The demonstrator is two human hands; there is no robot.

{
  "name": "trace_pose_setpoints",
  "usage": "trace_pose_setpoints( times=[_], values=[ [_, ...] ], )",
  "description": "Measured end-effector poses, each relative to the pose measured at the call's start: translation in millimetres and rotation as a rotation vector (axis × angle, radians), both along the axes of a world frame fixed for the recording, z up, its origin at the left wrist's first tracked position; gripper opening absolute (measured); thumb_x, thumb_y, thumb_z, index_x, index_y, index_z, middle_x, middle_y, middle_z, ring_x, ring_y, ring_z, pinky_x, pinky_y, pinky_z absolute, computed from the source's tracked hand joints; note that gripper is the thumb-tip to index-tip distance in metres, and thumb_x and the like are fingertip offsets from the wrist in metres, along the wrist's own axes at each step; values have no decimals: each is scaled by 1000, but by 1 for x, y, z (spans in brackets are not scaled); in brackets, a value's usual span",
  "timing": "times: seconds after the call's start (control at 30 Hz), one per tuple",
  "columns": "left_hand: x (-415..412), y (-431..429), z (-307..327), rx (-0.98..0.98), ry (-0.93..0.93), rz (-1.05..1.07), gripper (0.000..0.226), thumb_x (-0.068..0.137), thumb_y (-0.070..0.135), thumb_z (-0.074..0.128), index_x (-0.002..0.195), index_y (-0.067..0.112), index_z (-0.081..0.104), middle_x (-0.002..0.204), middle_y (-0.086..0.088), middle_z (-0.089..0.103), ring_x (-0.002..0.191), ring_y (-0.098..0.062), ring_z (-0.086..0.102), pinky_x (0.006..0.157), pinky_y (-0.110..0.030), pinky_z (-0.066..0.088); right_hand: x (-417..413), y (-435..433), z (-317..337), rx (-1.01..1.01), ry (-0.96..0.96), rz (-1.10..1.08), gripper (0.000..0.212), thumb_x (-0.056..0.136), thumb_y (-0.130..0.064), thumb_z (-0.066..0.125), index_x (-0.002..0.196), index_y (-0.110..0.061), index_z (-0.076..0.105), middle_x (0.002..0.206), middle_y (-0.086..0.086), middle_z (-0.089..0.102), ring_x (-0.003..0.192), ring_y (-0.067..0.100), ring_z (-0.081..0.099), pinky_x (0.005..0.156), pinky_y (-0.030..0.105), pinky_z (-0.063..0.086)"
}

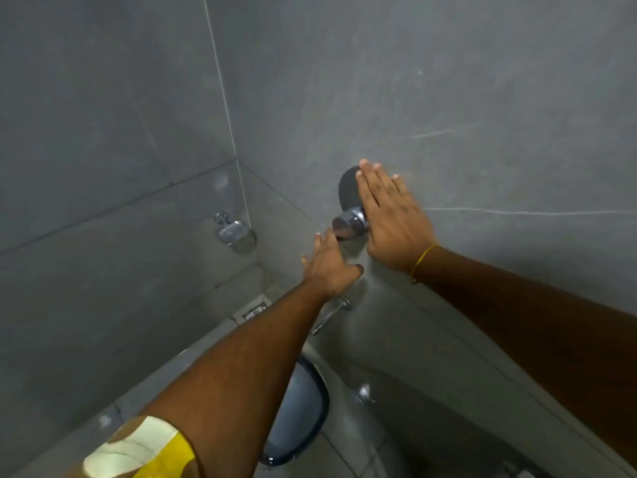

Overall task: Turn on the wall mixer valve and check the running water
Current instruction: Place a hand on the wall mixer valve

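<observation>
The wall mixer valve sits just right of frame centre on the grey tiled wall, its chrome knob jutting out from a dark round plate toward the left. The right hand lies flat against the wall with fingers straight and together, gripping nothing, its edge touching the knob's base. The left hand reaches up from below, fingers loosely spread, tips at the knob's outer end (whether touching is unclear). The left hand looks better placed to turn it. A spout projects below, with no water visible.
</observation>
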State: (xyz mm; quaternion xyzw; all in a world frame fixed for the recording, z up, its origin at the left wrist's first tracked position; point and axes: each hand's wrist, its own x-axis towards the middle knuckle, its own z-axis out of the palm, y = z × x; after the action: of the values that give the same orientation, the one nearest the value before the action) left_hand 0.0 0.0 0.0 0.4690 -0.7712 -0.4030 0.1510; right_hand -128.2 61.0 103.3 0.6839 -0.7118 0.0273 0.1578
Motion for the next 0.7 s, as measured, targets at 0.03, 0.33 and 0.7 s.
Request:
trace_pose_setpoints(
  times=[0.03, 0.33, 0.7],
  values=[
    [-1, -1, -2, 15, 5, 1, 95, 76, 36, 78, 155, 25, 27, 169, -11, 24, 158, -33, 17, 125, -66, 6, -1, -2, -1, -2, 15, -7, 84, 88, -24, 34, 165, 2, 15, 176, 18, 9, 163, 34, 9, 132, 51, 16],
    [29, -5, -5, -261, -147, 5, 80, 76, 20, 76, 146, 21, 37, 168, -10, 32, 160, -27, 11, 123, -66, -2, 5, -10, 7, -10, 59, 18, 85, 86, -28, 24, 165, 3, 14, 176, 20, 10, 163, 35, 10, 132, 51, 16],
    [66, 0, 14, -422, -259, -106, 94, 84, 37, 67, 161, 17, 18, 176, -6, 0, 161, -25, -7, 123, -59, -5, 11, -4, 11, 45, 112, -12, 88, 85, -29, 29, 165, 3, 12, 175, 21, 6, 163, 36, 7, 131, 53, 15]
  ],
)
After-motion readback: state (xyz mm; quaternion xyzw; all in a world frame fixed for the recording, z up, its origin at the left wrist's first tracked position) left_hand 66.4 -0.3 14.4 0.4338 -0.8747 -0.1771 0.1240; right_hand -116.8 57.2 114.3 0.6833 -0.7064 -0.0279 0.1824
